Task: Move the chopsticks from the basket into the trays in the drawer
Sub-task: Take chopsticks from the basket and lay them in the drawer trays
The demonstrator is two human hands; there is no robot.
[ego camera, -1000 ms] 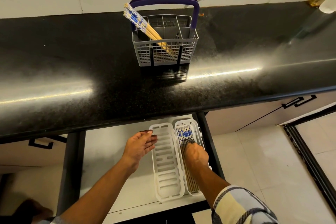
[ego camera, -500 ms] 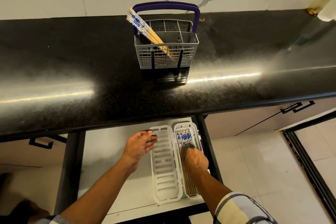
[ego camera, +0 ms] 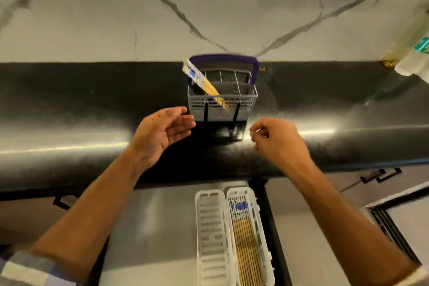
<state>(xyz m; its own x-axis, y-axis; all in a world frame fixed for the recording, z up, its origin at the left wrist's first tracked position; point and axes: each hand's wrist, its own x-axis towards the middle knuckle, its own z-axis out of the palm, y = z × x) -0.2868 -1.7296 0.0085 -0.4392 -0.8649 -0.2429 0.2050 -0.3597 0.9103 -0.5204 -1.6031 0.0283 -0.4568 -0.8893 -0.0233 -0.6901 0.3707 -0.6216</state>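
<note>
A grey cutlery basket (ego camera: pixel 246 109) with a purple handle stands on the black counter. Several yellow chopsticks with blue-and-white tops (ego camera: pixel 201 81) lean to the left out of it. My left hand (ego camera: pixel 160 134) hovers open just left of the basket, palm facing it. My right hand (ego camera: pixel 277 140) hangs in front of the basket's right side, fingers loosely curled, nothing in it. Below, in the open drawer (ego camera: pixel 151 239), two white slotted trays lie side by side. The left tray (ego camera: pixel 212 239) is bare; the right tray (ego camera: pixel 264 239) holds several chopsticks (ego camera: pixel 246 246).
The black counter (ego camera: pixel 69 111) runs the full width under a white marble wall. A white bottle (ego camera: pixel 415 60) stands at the far right. Cabinet fronts with black handles (ego camera: pixel 380 175) flank the drawer. Pale floor tiles show at the lower right.
Both hands rose out of the drawer to counter height beside the basket. The right hand left the chopsticks lying in the right tray. The view tilted upward.
</note>
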